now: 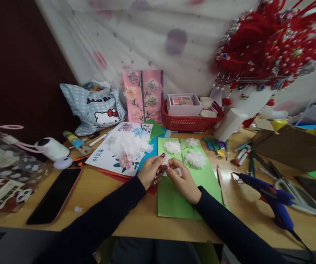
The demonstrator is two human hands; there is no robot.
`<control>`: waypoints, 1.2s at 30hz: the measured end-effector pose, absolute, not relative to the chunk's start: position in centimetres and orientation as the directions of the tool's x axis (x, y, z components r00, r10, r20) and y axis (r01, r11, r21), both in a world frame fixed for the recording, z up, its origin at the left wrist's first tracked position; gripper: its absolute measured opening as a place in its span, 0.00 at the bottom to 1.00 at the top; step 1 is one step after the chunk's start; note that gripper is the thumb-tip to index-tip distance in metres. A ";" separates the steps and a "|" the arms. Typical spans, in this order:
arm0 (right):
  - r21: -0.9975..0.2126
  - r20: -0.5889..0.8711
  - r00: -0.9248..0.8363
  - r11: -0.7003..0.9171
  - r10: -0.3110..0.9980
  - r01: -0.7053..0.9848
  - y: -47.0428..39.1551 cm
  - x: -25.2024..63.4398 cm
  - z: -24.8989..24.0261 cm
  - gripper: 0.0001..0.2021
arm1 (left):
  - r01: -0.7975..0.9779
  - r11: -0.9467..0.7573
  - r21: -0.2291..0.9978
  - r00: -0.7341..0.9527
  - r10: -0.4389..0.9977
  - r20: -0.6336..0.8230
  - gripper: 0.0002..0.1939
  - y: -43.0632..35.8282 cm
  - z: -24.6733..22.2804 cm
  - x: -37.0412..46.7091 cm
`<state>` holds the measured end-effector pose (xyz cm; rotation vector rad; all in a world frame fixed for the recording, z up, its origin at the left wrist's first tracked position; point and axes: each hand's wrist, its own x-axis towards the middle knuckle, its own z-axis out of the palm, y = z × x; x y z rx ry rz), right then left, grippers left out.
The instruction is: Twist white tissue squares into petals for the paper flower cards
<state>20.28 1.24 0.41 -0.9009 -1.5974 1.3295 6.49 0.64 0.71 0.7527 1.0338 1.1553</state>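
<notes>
My left hand (151, 171) and my right hand (183, 179) meet over the left edge of a green sheet of card (180, 201). Between their fingertips is a small piece of white tissue paper (163, 161), pinched from both sides and partly hidden by the fingers. White paper flowers (196, 158) sit on the upper part of the card around a drawn dark stem. Left of my hands, a heap of white tissue pieces (130, 145) lies on a white sheet (105, 146) printed with coloured flowers and handwritten characters.
A blue glue gun (270, 194) lies at right near scissors (287, 179) and pens. At left are a phone (54, 196) and a white thread spool (51, 148). Behind stand a Hello Kitty bag (94, 106), a pink flower picture (142, 97), a red basket (192, 123) and a red beaded headdress (268, 51).
</notes>
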 end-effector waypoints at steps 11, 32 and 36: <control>-0.991 0.133 -0.447 0.126 0.885 -0.047 1.1 20.4 0.2 0.08 | -0.367 0.267 0.891 0.078 0.963 -0.257 0.28 0.8 0.8 6.4; -0.988 0.153 -0.476 0.132 0.866 -0.076 1.3 20.5 -0.2 0.11 | -0.378 0.277 0.883 0.106 0.961 -0.256 0.29 0.7 0.6 6.3; -0.987 0.159 -0.477 0.138 0.864 -0.079 1.3 20.5 -0.2 0.12 | -0.380 0.273 0.884 0.106 0.962 -0.252 0.29 0.7 0.6 6.3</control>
